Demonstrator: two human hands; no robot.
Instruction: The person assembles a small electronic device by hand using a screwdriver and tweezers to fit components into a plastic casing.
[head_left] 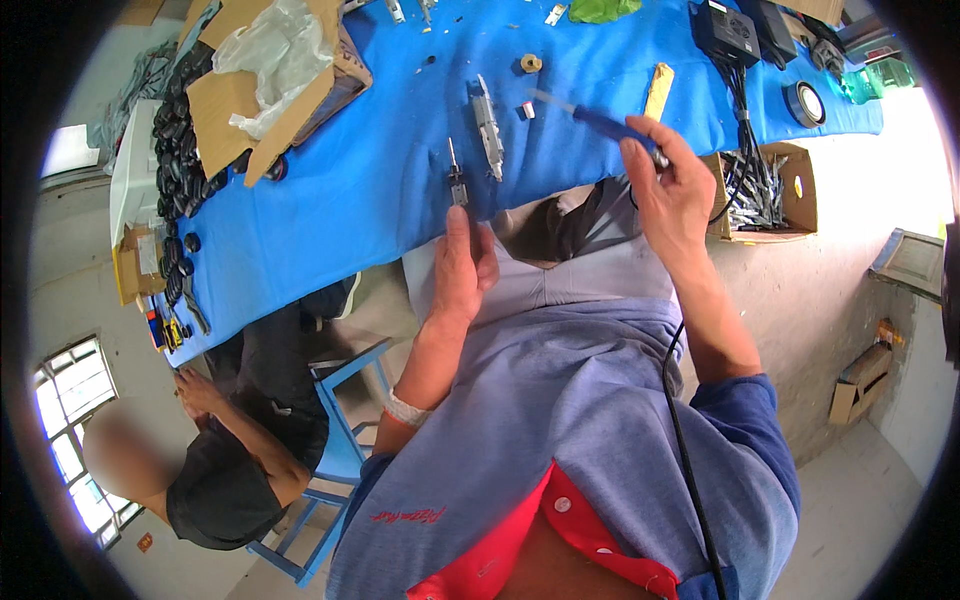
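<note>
My right hand (677,190) grips a screwdriver (612,126) by the end of its blue handle. Its shaft is blurred and points left over the table. In my left hand (462,268), close to the table's front edge, is a small black and grey part with a thin metal rod (457,185) sticking up from it. Between the hands, a long silver metal piece (487,128) lies on the blue cloth (340,190). Beside it are a small white and red piece (528,111) and a round brass-coloured piece (530,64).
A cardboard box (225,120) holding clear plastic stands at the left, near many black parts (175,150). Rightward are a yellow strip (658,92), a black device (727,35) with cables, a tape roll (805,104) and a carton (800,215) of metal pieces. Another person (235,490) sits at the left.
</note>
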